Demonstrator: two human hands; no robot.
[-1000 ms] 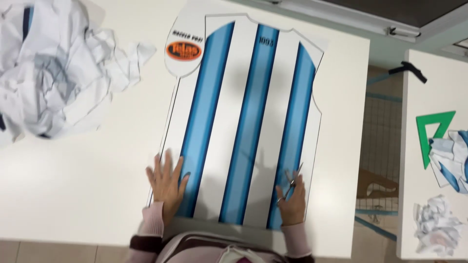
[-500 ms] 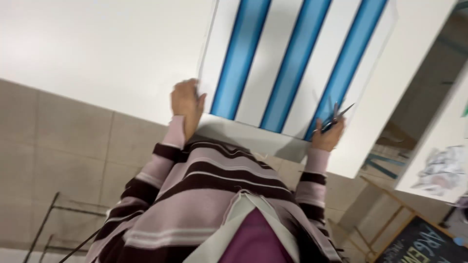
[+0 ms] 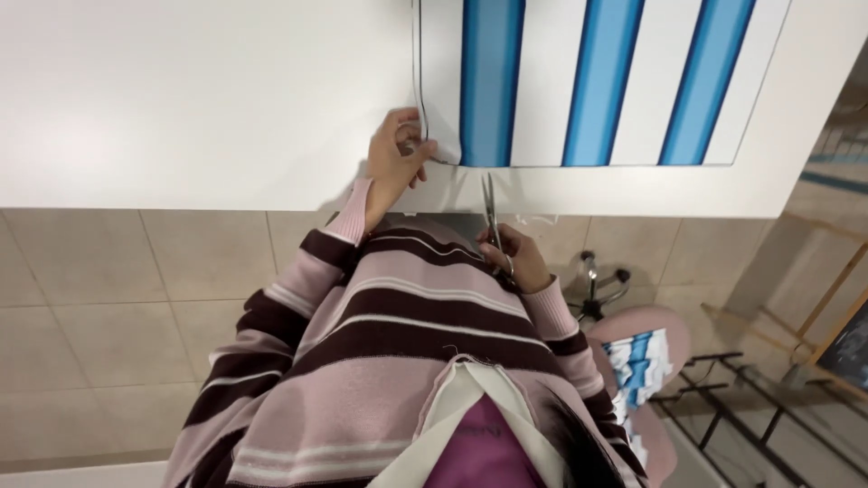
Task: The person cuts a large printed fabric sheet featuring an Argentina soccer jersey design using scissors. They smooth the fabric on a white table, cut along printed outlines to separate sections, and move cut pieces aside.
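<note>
While the white sheet printed with blue and white shirt stripes [image 3: 624,81] lies flat at the near edge of the white table [image 3: 181,99], its lower left corner is pinched by the left hand [image 3: 395,163]. Slim metal scissors [image 3: 490,210] are gripped closed-fisted in the right hand [image 3: 517,258], blades nearly shut just below the sheet's bottom edge. Little cutting appears done; the outline looks mostly uncut. No labels or signs can be made out.

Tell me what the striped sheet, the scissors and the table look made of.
Striped sheet: probably paper or thin fabric, matte; it lies flat and its corner lifts in the left hand. Scissors, in the right hand: metal, thin grey shiny blades. Table: smooth white, likely laminate.
</note>
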